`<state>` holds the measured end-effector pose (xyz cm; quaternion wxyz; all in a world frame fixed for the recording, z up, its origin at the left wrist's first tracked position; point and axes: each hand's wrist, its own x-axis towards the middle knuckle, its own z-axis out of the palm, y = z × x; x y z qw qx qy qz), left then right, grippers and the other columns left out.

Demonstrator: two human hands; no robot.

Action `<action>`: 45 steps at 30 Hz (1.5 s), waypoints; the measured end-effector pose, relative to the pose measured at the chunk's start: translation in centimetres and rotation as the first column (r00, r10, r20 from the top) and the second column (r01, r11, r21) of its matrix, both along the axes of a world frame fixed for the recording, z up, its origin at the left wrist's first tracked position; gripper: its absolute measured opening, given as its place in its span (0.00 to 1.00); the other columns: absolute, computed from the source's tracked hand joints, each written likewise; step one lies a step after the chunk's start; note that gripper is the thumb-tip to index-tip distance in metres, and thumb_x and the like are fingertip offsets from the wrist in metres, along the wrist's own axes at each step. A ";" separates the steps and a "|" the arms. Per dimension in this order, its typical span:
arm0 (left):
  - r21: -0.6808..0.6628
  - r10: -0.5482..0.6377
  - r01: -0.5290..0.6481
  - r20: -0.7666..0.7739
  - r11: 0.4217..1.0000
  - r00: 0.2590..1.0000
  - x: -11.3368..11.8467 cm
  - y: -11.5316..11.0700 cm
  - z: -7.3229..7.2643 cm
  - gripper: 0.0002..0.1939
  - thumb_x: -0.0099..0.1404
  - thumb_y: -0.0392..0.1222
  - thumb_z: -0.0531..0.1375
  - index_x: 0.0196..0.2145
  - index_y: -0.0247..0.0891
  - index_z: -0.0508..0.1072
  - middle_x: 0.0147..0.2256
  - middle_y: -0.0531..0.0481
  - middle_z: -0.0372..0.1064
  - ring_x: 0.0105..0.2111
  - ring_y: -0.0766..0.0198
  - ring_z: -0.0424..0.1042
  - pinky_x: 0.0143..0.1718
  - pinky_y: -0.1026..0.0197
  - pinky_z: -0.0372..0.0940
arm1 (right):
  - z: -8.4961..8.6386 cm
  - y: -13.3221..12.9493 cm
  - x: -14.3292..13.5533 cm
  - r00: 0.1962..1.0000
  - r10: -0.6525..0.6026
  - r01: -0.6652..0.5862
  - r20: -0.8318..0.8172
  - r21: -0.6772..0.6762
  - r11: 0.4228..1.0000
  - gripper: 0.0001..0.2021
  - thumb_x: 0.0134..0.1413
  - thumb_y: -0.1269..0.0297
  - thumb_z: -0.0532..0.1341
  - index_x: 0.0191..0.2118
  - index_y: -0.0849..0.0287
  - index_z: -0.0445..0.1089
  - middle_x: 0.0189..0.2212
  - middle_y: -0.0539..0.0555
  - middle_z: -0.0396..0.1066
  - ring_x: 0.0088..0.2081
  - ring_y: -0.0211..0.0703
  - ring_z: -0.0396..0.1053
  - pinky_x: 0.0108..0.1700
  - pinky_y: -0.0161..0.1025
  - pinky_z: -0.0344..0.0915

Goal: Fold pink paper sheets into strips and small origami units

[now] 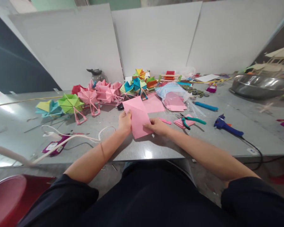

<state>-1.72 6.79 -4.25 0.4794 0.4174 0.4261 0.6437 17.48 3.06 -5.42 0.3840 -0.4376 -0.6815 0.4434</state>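
A pink sheet of paper (139, 118) is held up just above the table, tilted a little. My left hand (125, 122) is closed on its left edge, with the thumb lying on the front face. On the lower right edge, my right hand (157, 126) pinches the same sheet. Another pink sheet (154, 103) lies on the table behind it. To the right of my right hand lie a pink stick (165, 121) and pliers with teal handles (196, 120), the pliers resting on small pink paper pieces (180, 123).
Folded paper wheels (70, 103) on stick stands line the left back. Farther right are a plastic bag (171, 91), coins (196, 91), a blue cutter (205, 106), a blue glue gun (228, 126) and a metal bowl (260, 86). A white cable (80, 136) crosses the left side.
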 end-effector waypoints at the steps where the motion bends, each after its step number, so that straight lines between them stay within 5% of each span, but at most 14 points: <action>1: 0.005 -0.012 0.012 0.016 1.000 1.000 0.3 -0.2 -0.1 0.12 0.71 0.48 0.65 0.33 0.39 0.72 0.30 0.50 0.74 0.25 0.65 0.70 0.28 0.63 0.68 | -0.1 -0.2 0.0 1.000 0.006 -0.006 -0.008 -0.027 1.000 0.17 0.58 0.49 0.70 0.33 0.59 0.78 0.25 0.51 0.73 0.25 0.38 0.65 0.27 0.37 0.60; 5: 0.034 -0.056 0.055 0.034 0.998 0.998 1.1 -0.9 -0.3 0.09 0.69 0.45 0.67 0.39 0.40 0.73 0.35 0.49 0.78 0.30 0.63 0.75 0.34 0.60 0.73 | -0.1 -0.6 0.1 0.998 0.007 -0.013 -0.056 -0.111 0.994 0.17 0.56 0.50 0.71 0.32 0.60 0.77 0.25 0.51 0.71 0.26 0.39 0.62 0.27 0.37 0.58; 12: 0.055 -0.017 0.022 -0.083 0.998 0.996 0.9 -1.7 -0.1 0.08 0.66 0.39 0.67 0.41 0.41 0.73 0.38 0.49 0.78 0.33 0.61 0.76 0.37 0.60 0.73 | -0.4 -0.2 0.2 0.999 -0.005 0.002 -0.042 -0.061 0.998 0.16 0.54 0.50 0.73 0.32 0.58 0.76 0.28 0.52 0.72 0.29 0.42 0.65 0.30 0.40 0.63; 15: 0.059 -0.090 0.098 -0.125 0.993 0.988 0.9 -2.2 -0.1 0.09 0.64 0.39 0.68 0.41 0.40 0.74 0.38 0.48 0.79 0.33 0.61 0.76 0.37 0.59 0.73 | -0.3 0.3 0.4 0.992 -0.046 0.046 -0.114 -0.004 0.999 0.16 0.56 0.48 0.71 0.34 0.57 0.75 0.31 0.52 0.74 0.31 0.43 0.68 0.34 0.41 0.67; 19: 0.033 -0.239 0.244 -0.118 0.969 0.964 1.4 -3.0 -0.3 0.13 0.63 0.42 0.70 0.45 0.39 0.76 0.37 0.48 0.80 0.33 0.60 0.77 0.37 0.59 0.74 | 0.0 1.2 1.1 0.974 -0.167 0.180 -0.151 0.075 0.981 0.21 0.54 0.43 0.68 0.26 0.55 0.66 0.23 0.47 0.65 0.27 0.39 0.61 0.29 0.38 0.59; 23: 0.018 -0.267 0.271 -0.119 0.962 0.956 1.7 -3.2 -0.6 0.11 0.65 0.45 0.69 0.42 0.38 0.78 0.35 0.49 0.80 0.33 0.60 0.77 0.38 0.59 0.73 | 0.0 1.8 1.6 0.965 -0.239 0.254 -0.108 0.152 0.955 0.24 0.50 0.43 0.68 0.21 0.53 0.58 0.19 0.44 0.55 0.25 0.36 0.54 0.28 0.37 0.52; 34: 0.030 -0.270 0.283 -0.222 0.959 0.937 1.0 -2.4 -0.7 0.14 0.63 0.48 0.72 0.39 0.35 0.81 0.33 0.47 0.81 0.30 0.61 0.76 0.33 0.61 0.71 | -0.5 2.5 2.2 0.961 -0.136 0.142 -0.240 0.005 0.990 0.15 0.44 0.51 0.71 0.32 0.54 0.70 0.20 0.46 0.68 0.23 0.40 0.63 0.26 0.37 0.59; 40: 0.054 -0.378 0.380 -0.043 0.923 0.925 0.9 -2.5 0.0 0.18 0.54 0.46 0.75 0.42 0.37 0.83 0.39 0.45 0.83 0.35 0.58 0.78 0.38 0.58 0.72 | -0.3 2.6 2.4 0.898 -0.111 0.082 -0.425 -0.087 0.993 0.15 0.40 0.59 0.71 0.37 0.53 0.72 0.24 0.46 0.74 0.23 0.40 0.68 0.27 0.36 0.62; 45: 0.015 -0.416 0.416 -0.005 0.909 0.909 0.5 -2.8 0.5 0.12 0.52 0.41 0.72 0.36 0.38 0.84 0.34 0.48 0.80 0.29 0.63 0.73 0.31 0.62 0.65 | 0.1 2.6 2.7 0.857 -0.092 0.025 -0.508 -0.138 0.990 0.13 0.41 0.60 0.71 0.36 0.53 0.72 0.23 0.44 0.70 0.23 0.38 0.64 0.28 0.35 0.59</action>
